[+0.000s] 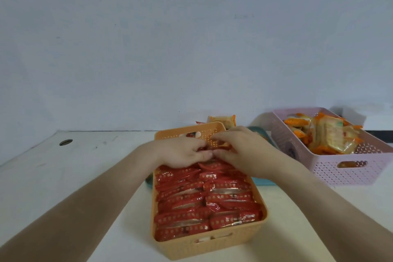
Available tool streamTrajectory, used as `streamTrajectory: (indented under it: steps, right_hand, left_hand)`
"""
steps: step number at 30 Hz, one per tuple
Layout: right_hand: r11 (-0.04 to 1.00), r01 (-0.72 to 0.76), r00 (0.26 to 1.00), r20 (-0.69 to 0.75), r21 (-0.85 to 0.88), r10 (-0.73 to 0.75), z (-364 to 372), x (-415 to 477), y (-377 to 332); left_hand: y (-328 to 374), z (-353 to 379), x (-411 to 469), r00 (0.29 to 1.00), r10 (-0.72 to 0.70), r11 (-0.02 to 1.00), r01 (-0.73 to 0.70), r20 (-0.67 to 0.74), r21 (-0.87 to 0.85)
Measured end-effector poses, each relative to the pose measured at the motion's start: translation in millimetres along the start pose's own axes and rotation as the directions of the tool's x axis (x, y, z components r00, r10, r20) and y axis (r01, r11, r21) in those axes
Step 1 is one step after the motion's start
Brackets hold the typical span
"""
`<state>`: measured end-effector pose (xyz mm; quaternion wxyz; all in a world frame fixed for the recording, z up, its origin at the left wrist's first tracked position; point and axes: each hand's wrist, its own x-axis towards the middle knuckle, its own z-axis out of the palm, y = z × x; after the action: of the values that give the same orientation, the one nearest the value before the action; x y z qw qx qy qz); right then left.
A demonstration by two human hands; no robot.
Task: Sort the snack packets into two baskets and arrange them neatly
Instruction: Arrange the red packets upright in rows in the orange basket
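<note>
An orange basket [212,247] stands in front of me, packed with two rows of red snack packets [204,202] set on edge. Both hands are over its far end. My left hand [180,153] and my right hand [240,149] meet fingertip to fingertip, curled over the red packets at the back of the rows; the packets under the fingers are mostly hidden. A pink basket [348,168] at the right holds orange-and-yellow snack packets [327,136] in a loose heap.
One orange-and-yellow packet [223,120] and a red one lie on the white table [74,166] behind the orange basket. A teal tray [260,132] sits between the two baskets. A round hole [66,142] is in the table at the left. The wall is close behind.
</note>
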<state>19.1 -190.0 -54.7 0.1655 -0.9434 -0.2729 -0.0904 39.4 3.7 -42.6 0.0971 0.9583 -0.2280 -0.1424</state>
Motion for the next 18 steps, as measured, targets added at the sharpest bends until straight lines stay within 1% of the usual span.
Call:
streamTrajectory:
  steps: [2,3,5,7,9,11,13,14,15,17,18]
  right_hand:
    - [0.989,0.008,1.0,0.008,-0.147,-0.007,6,-1,-4]
    - [0.969,0.02,1.0,0.008,-0.248,-0.019,8,-2,-6]
    - [0.904,0.078,0.997,0.009,-0.421,-0.082,13,-4,-7]
    - [0.859,0.143,0.987,0.004,-0.492,-0.161,13,-4,-10]
    - [0.876,0.166,0.98,-0.021,-0.454,-0.197,9,-2,-16]
    - [0.932,0.162,0.978,-0.069,-0.324,-0.195,8,2,-25]
    - [0.974,0.147,0.984,-0.071,-0.175,-0.162,14,6,-31]
    - [0.984,0.125,0.991,-0.033,-0.128,-0.13,21,8,-33]
    - [0.987,0.102,0.995,0.028,-0.127,-0.099,27,10,-32]
    - [0.974,0.08,0.985,0.169,-0.211,-0.044,33,11,-32]
    - [0.965,0.077,0.973,0.23,-0.25,-0.018,32,10,-32]
  left_hand:
    - [-2,12,0,1.0,0.003,0.997,-0.002,-0.02,0.071]
    - [-3,14,-1,0.998,0.019,0.996,-0.014,-0.056,0.093]
    - [-5,14,-5,0.983,0.034,0.994,-0.014,-0.18,0.113]
    - [-8,13,-11,0.958,0.002,0.986,0.045,-0.286,0.159]
    - [-11,18,-17,0.946,0.004,0.976,0.067,-0.325,0.208]
    - [-16,27,-21,0.934,0.039,0.972,0.046,-0.355,0.229]
    - [-21,33,-20,0.905,0.065,0.977,0.029,-0.421,0.213]
    - [-22,33,-18,0.895,0.066,0.978,0.031,-0.44,0.209]
    - [-21,33,-17,0.89,0.059,0.977,0.042,-0.451,0.21]
    - [-20,32,-18,0.89,0.034,0.964,0.091,-0.454,0.252]
    - [-18,31,-20,0.894,0.01,0.942,0.142,-0.448,0.305]
